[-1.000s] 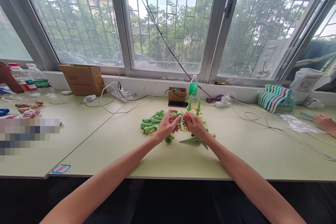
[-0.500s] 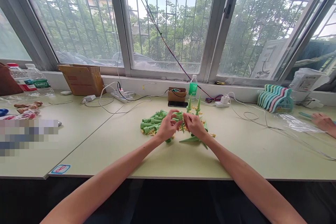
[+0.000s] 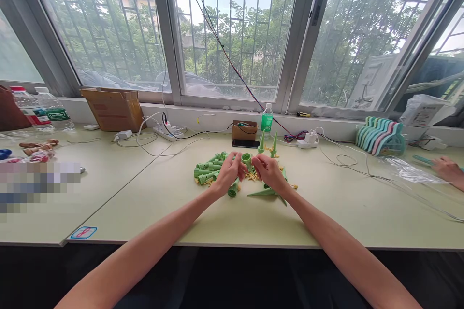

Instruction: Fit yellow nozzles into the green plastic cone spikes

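Between my hands is a green plastic watering spike [image 3: 246, 158], its round threaded mouth turned toward me. My left hand [image 3: 230, 173] grips it from the left with bent fingers. On the other side my right hand [image 3: 268, 172] is closed in a pinch against the spike's side; whatever is in its fingertips is hidden. A pile of similar green spikes [image 3: 208, 171] lies beside my left hand, and one more [image 3: 233, 188] lies below it, mouth forward. Small yellow plastic valves [image 3: 250, 175] are scattered under my hands. Past my right hand stand two spikes [image 3: 274, 145], points up, with yellow valves attached.
A phone [image 3: 245, 143], a small cardboard box [image 3: 244, 130] and a green-labelled bottle [image 3: 267, 119] stand behind the pile. Power strips [image 3: 169, 132] and cables [image 3: 348, 161] cross the table. Teal hangers [image 3: 380, 136] stand at right, near another person's hand [image 3: 447, 170].
The spike's mouth has come into fuller view between my hands. My left fingers have dropped from above it to its left side. My right hand has barely moved.
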Available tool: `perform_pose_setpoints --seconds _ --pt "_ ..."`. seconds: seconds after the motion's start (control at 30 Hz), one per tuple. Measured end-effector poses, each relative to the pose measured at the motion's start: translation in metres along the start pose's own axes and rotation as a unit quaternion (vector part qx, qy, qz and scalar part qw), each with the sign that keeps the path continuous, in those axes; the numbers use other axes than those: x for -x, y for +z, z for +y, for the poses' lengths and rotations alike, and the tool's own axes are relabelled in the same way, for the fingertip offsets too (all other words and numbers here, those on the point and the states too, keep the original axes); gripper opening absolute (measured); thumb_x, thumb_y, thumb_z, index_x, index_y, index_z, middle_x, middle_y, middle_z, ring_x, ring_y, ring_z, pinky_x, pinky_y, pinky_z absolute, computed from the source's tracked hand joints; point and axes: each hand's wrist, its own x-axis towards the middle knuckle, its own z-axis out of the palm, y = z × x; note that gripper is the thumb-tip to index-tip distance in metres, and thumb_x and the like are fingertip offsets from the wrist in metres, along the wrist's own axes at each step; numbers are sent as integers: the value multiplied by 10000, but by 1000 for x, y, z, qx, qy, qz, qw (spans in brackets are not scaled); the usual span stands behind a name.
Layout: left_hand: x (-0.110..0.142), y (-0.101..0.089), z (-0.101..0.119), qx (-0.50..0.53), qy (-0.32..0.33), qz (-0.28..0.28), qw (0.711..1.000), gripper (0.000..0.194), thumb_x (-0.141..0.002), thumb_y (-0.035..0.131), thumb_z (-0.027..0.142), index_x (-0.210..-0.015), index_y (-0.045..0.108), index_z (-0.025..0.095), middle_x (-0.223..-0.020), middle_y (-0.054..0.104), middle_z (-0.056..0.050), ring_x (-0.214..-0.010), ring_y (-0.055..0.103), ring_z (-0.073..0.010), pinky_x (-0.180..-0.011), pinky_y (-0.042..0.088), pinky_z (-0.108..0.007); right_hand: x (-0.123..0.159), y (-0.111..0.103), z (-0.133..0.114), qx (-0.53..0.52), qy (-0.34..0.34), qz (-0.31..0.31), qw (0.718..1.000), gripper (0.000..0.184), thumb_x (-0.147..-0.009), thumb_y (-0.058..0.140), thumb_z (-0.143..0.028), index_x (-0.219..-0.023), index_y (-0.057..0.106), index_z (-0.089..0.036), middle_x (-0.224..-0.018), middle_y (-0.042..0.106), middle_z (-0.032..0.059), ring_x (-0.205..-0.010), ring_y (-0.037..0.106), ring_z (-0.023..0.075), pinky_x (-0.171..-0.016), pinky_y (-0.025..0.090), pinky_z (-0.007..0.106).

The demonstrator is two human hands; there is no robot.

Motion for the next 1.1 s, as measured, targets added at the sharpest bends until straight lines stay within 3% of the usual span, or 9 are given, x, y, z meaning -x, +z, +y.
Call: perform_pose_setpoints --seconds 0.13,0.43,1.1 --pt "2 0 7 48 -56 -17 997 427 -845 501 575 -1031 468 192 -571 585 17 -413 535 -136 -409 403 -234 0 0 -2 -17 0 -40 999 413 -931 412 -530 -721 507 -188 -482 442 -52 -435 400 90 -472 334 212" --pt "1 -3 3 75 -71 -46 994 430 -855 458 576 -1033 479 185 -577 598 -6 -426 527 -139 -433 412 -241 1 0 -1 -43 -11 -63 997 347 -930 443 -480 -774 542 -186 -497 449 -55 -435 408 85 -469 335 205" --pt "6 -4 9 48 -30 -51 997 350 -853 527 499 -1054 446 224 -643 554 33 -460 534 -114 -412 386 -209 0 1 7 -74 -2 -95 993 333 -967 349 -497 -825 454 -215 -508 464 -71 -397 422 80 -451 359 197"
